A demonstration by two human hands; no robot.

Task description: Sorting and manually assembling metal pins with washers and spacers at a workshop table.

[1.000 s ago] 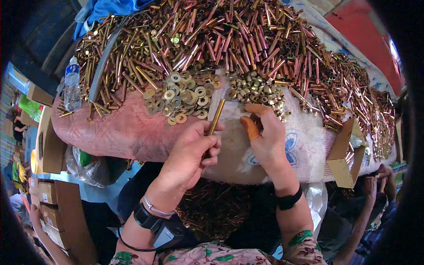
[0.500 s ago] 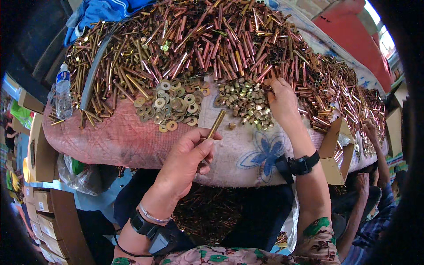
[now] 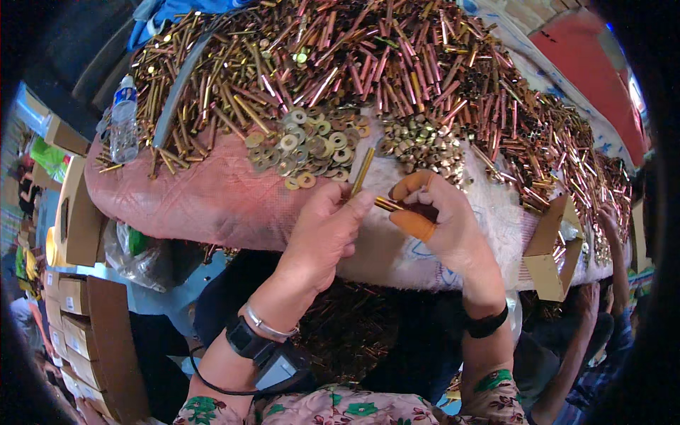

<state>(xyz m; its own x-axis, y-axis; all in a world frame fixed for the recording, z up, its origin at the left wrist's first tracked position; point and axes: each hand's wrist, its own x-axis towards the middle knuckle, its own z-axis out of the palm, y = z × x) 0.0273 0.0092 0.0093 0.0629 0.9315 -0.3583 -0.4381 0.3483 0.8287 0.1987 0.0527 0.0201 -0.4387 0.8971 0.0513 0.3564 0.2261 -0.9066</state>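
Note:
My left hand (image 3: 322, 230) pinches a brass-coloured threaded bolt (image 3: 364, 168), which stands up at a slant from the thumb and fingers. My right hand (image 3: 457, 225), with orange covers on its thumb and a finger, grips a short copper-coloured metal tube (image 3: 386, 204). One end of the tube points at my left fingertips, close by the bolt's lower part; whether they touch cannot be made out. Just beyond my hands lie a heap of flat washers (image 3: 310, 149) and, to its right, a heap of small nut-like metal pieces (image 3: 428, 145).
Pinkish tubes (image 3: 397, 71) and brassy bolts (image 3: 205, 106) cover the far side of the padded surface (image 3: 184, 205). A water bottle (image 3: 124, 124) and a grey strip (image 3: 173, 95) are at left. An open carton (image 3: 549, 251) stands at right, near another person's arm (image 3: 615, 237).
My right hand has come back from the edge of the tube pile toward my left hand, bringing a tube. My left hand still holds the bolt. The whole view has shifted slightly.

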